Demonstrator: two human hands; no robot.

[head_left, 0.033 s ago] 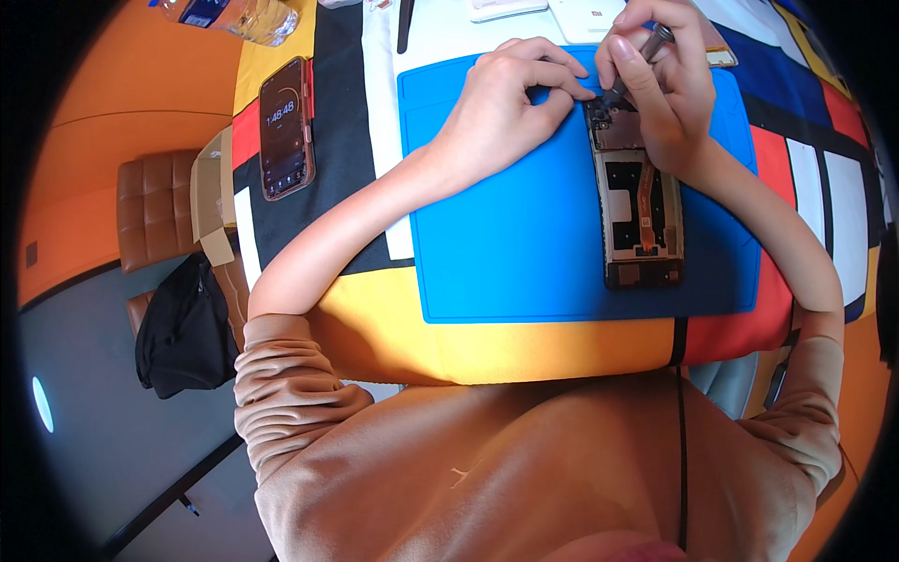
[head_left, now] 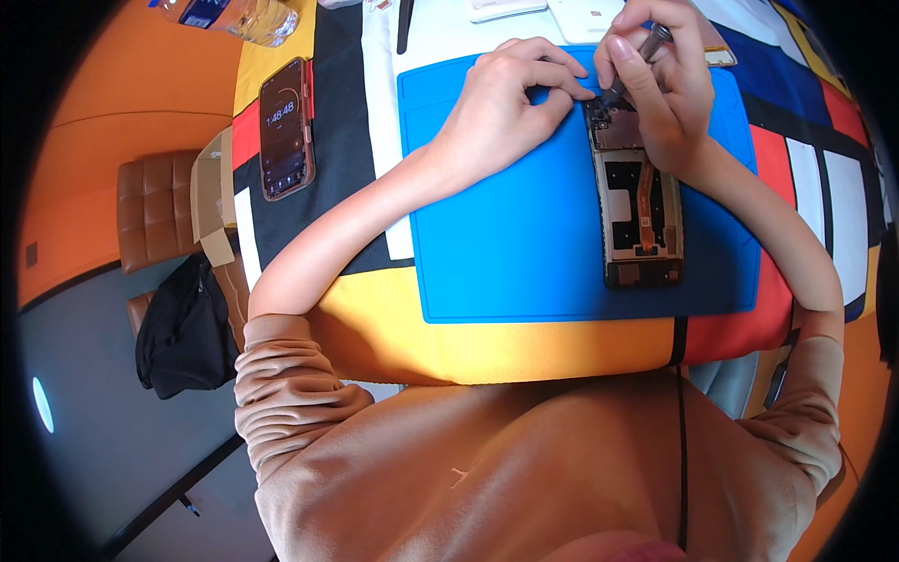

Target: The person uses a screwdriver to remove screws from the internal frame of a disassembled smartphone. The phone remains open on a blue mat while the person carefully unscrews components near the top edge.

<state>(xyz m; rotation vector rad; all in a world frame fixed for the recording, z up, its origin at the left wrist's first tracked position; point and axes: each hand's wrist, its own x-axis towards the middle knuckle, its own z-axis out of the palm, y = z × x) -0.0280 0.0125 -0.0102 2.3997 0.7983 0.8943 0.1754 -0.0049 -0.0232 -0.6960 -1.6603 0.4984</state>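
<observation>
An opened phone [head_left: 620,206] lies lengthwise on a blue work mat [head_left: 506,253], its inner frame and an orange ribbon cable exposed. My right hand [head_left: 670,98] grips a dark screwdriver [head_left: 658,37] between thumb and fingers, tilted, with its lower end at the phone's top part. The screwdriver's very tip is too small to make out. My left hand [head_left: 515,103] has bent fingers, thumb and index close together, pressed to the phone's upper left corner. Whether a small part sits between those fingertips is hidden.
A second phone [head_left: 287,131] with a lit timer screen lies left of the mat. Behind it stands a water bottle [head_left: 243,19]. White flat items [head_left: 585,19] lie beyond the mat. A black bag [head_left: 187,328] and a cardboard box [head_left: 213,192] are beside the table at left.
</observation>
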